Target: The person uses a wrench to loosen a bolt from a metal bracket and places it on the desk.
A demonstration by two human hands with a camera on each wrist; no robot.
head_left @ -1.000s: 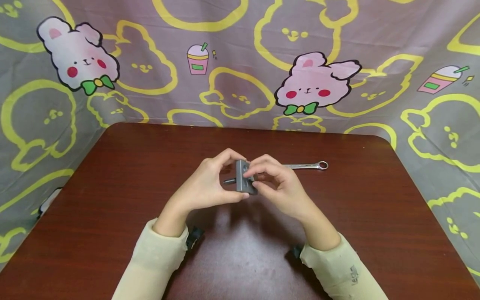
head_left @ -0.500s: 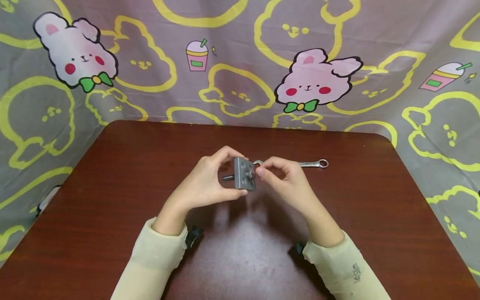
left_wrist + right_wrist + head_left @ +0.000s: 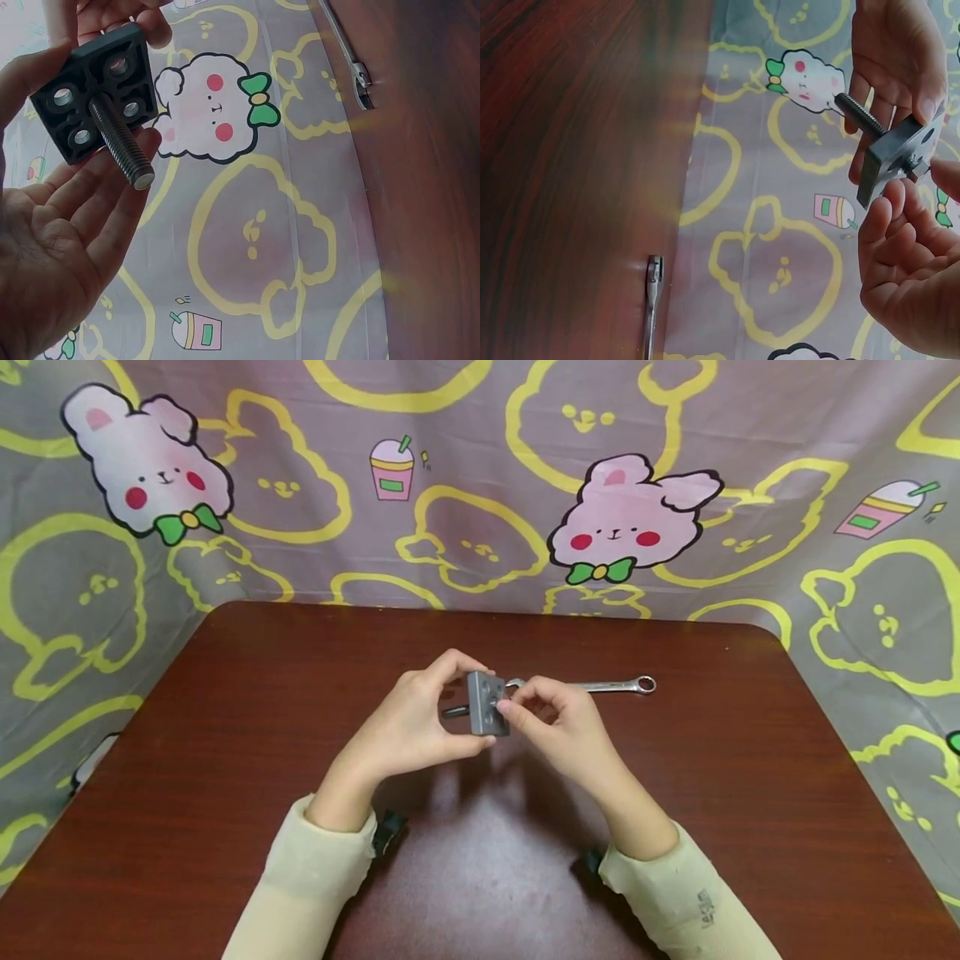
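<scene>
My left hand (image 3: 401,727) grips a square dark grey plate (image 3: 71,116) by its edges, thumb on one side and fingers on the opposite one. Holes sit near the plate's corners. Through its middle passes a threaded bolt (image 3: 124,142), whose long shank points toward the left palm. On the plate's other face, my right hand (image 3: 573,735) pinches the bolt's hex end (image 3: 922,168) between thumb and fingertips. Those fingers partly cover it in the head view. Both hands hold the work up above the table.
A combination wrench (image 3: 611,687) lies on the dark red-brown table (image 3: 225,760) behind the right hand, which hides part of it. A patterned cloth (image 3: 465,435) with rabbit and cup prints hangs around the back and sides.
My right fingers drew back a little from the plate, baring the hex end, then came in again and pinch it. The left hand keeps its grip on the plate nearly unmoved.
</scene>
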